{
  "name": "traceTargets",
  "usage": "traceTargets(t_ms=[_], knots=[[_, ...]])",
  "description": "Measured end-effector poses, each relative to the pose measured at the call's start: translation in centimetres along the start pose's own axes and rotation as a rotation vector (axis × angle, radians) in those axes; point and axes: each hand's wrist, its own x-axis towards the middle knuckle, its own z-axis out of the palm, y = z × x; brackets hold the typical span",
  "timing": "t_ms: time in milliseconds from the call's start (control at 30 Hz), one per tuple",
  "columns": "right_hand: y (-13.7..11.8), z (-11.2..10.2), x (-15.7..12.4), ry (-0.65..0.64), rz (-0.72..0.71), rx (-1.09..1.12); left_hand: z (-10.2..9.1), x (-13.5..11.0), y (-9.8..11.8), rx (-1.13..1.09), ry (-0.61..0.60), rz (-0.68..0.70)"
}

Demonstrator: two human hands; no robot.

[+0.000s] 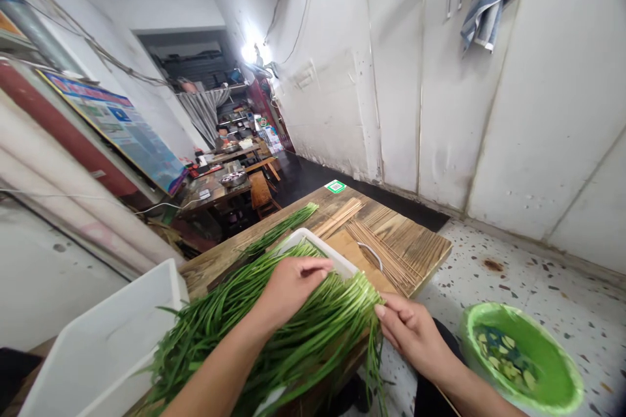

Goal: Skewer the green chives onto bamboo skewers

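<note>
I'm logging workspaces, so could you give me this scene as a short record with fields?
left hand: over the green stalks; contact unclear
right hand: at the pale ends of the green stalks; grip unclear
white tray: partly covered by the green stalks
thin sticks: two groups, beyond the green stalks
white box: left of the green stalks
green basin: on the floor at right, pale scraps inside

From here I can read no words: a green-bordered white QR-code card (335, 186) lies on the brown wooden table (430, 249), and lettering on the blue rectangular poster (122, 127) is blurred.
</note>
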Motion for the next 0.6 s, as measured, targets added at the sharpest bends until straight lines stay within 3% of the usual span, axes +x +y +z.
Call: traceTargets(t_ms=[100, 267, 433, 600], knots=[[0.9, -0.2, -0.9, 0.010, -0.024, -0.056, -1.1, 0.9, -1.2, 0.231, 0.096, -0.033], [1.8, -0.5, -1.6, 0.039, -0.004, -0.058, 0.3, 2.1, -4.1, 0.581, -0.048, -0.051], [1.5, -0.4, -1.6, 0.034, 0.021, -0.072, 1.7, 2.3, -5.2, 0.646, -0.027, 0.001], [1.6, -0.6, -1.6, 0.009, 0.018, -0.061, 0.3, 2.2, -4.1, 0.641, -0.067, -0.029]])
